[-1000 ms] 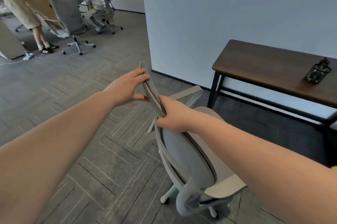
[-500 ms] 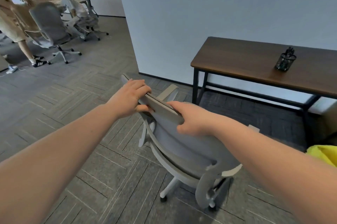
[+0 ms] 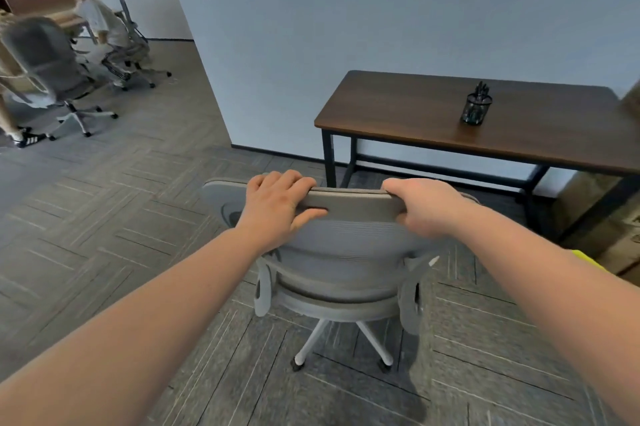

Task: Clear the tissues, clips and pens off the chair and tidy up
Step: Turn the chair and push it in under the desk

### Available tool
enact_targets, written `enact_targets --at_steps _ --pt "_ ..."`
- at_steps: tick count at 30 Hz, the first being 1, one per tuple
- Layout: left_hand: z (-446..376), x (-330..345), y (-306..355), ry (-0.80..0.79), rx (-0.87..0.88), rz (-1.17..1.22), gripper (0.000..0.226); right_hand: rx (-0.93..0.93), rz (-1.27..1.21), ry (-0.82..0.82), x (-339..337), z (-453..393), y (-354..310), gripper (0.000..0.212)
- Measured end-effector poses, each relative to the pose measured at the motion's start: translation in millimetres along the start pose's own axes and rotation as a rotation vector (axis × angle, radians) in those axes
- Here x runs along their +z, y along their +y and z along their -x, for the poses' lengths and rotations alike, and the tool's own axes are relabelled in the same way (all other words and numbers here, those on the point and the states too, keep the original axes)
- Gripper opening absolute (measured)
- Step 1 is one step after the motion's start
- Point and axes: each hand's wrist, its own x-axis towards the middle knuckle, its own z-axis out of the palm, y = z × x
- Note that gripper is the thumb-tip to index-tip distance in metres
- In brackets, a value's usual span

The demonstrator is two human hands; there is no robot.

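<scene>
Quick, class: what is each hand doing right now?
Left hand: closed on the top edge of the office chair backrest.
Right hand: closed on the same edge.

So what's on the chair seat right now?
Cannot tell: the backrest of the chair, gripped by the left hand and right hand, hides the seat top. No tissues, clips or pens visible.

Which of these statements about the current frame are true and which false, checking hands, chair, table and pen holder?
1. Both hands grip the top of the chair's backrest. True: left hand, right hand, chair.
2. The pen holder lies on the floor. False: the pen holder stands upright on the table.
3. The chair is tucked under the table. False: it stands in front of it, apart.
4. The chair's back faces the camera. True.
</scene>
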Motion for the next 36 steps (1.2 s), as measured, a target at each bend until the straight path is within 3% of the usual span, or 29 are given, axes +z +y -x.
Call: enact_targets --at_steps 11,15,18,29,36 --pt "-31.6 11.3 72.4 -0.08 0.036 -0.029 0.049 0.068 0.108 0.261 18.1 26.8 75.7 0.022" --pt "-50.2 17.1 99.3 -0.078 0.061 -0.022 0.049 0.091 0.179 0.309 20.6 34.9 107.8 0.032" --pt "-75.5 17.7 118.2 -0.081 0.086 -0.032 0.05 0.131 0.203 0.339 15.1 36.1 131.8 0.028" --pt "-143.0 30.6 167.0 -0.103 0.157 -0.018 0.051 0.234 0.141 0.419 7.4 37.2 201.2 0.063" --pt "-169.8 35.4 170.8 -0.08 0.207 0.006 0.064 0.32 0.095 0.455 9.0 34.2 212.4 0.071"
